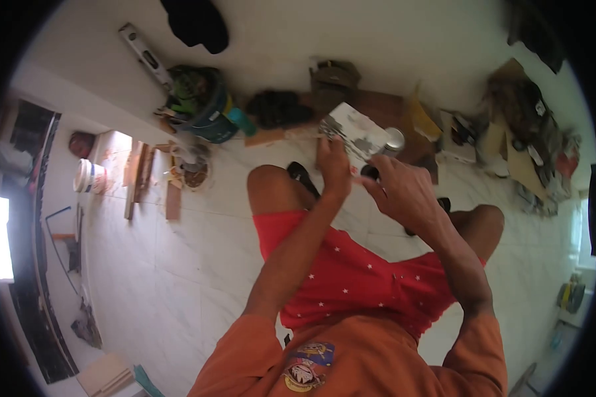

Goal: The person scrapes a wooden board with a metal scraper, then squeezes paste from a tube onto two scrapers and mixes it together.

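View from above of a person crouched on a white tiled floor [159, 264], in an orange shirt and red shorts with small white stars.

The left hand [333, 165] reaches forward at the centre of the frame. Its grip is closed on the lower left edge of a box [354, 129], white with grey blotches, which is tilted and held up off the floor. From this hand the box sits at about 1 o'clock, touching the fingers.

The right hand [404, 192] is just beside it, lower and to the right. Its grip is half curled, fingertips pointing up and left towards the box's lower corner. The box lies at about 11 o'clock from this hand. A small dark thing [371, 173] shows at the fingertips, too blurred to name, and it is unclear whether the hand holds it or touches the box.

A silver can [395, 140] stands just behind the box, at 3 o'clock from it.

Along the wall at 12 o'clock lie an olive bag [334, 79] and a dark cloth [275, 109]. At 10 o'clock a teal bucket [208, 119] is stuffed with tools, with a long level [146, 56] leaning beside it. At 9 o'clock are wooden planks [139, 178] and a white tub [89, 177]. At 2 o'clock sits a heap of cardboard [516, 159].
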`<action>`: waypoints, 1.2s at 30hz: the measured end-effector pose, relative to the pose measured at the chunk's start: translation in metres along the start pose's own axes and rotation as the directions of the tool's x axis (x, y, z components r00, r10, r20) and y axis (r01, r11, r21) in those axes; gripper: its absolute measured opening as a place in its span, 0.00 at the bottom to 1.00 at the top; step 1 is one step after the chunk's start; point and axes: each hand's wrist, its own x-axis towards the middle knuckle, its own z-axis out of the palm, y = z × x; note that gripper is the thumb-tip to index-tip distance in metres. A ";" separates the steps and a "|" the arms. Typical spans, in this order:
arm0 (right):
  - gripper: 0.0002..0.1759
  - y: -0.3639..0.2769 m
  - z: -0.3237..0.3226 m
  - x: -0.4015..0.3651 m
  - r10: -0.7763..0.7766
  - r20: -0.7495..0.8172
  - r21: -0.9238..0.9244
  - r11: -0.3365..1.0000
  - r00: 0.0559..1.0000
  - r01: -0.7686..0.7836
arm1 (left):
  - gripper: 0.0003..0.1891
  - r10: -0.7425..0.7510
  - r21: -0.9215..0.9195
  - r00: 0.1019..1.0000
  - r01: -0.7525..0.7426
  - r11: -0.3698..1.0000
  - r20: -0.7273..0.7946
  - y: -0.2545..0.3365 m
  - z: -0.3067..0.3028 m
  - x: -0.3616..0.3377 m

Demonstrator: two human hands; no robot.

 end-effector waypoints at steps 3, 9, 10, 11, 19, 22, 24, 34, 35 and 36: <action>0.18 0.001 -0.003 -0.001 -0.147 -0.063 -0.018 0.989 0.987 0.146 | 0.08 -0.048 -0.147 0.999 0.048 0.988 0.004 0.010 0.009 0.000; 0.20 0.007 -0.005 -0.006 -0.362 -0.169 -0.042 0.932 0.917 0.360 | 0.08 -0.122 -0.111 0.992 0.121 0.986 -0.003 0.020 0.013 -0.005; 0.20 0.008 -0.005 -0.006 -0.376 -0.181 -0.034 0.926 0.909 0.377 | 0.08 -0.134 -0.121 0.991 0.132 0.984 -0.002 0.023 0.015 -0.006; 0.20 0.006 -0.006 -0.008 -0.315 -0.214 0.029 0.944 0.925 0.328 | 0.09 -0.142 -0.131 0.990 0.141 0.981 0.000 0.024 0.018 -0.007; 0.19 -0.004 -0.006 -0.008 -0.093 -0.146 0.062 0.993 0.985 0.103 | 0.10 -0.127 -0.246 0.991 0.135 0.960 0.050 0.013 0.018 -0.002; 0.17 -0.001 -0.011 -0.011 -0.198 -0.187 0.056 0.976 0.962 0.212 | 0.11 -0.115 -0.272 0.992 0.127 0.954 0.060 0.010 0.018 -0.004; 0.17 0.002 -0.013 -0.013 -0.191 -0.254 0.117 0.967 0.948 0.226 | 0.11 -0.104 -0.274 0.992 0.119 0.955 0.066 0.009 0.017 -0.003; 0.15 0.001 0.042 -0.044 0.298 0.136 0.990 0.003 0.945 -0.143 | 0.14 -0.159 -0.347 0.974 0.208 0.915 0.163 0.031 0.020 -0.018; 0.17 -0.008 0.057 -0.042 0.378 0.045 0.964 0.228 0.925 -0.140 | 0.14 -0.153 -0.349 0.973 0.206 0.914 0.172 0.033 0.021 -0.021; 0.19 -0.017 0.068 -0.038 0.434 -0.060 0.885 0.440 0.899 -0.153 | 0.15 -0.162 -0.307 0.971 0.210 0.928 0.173 0.032 0.021 -0.023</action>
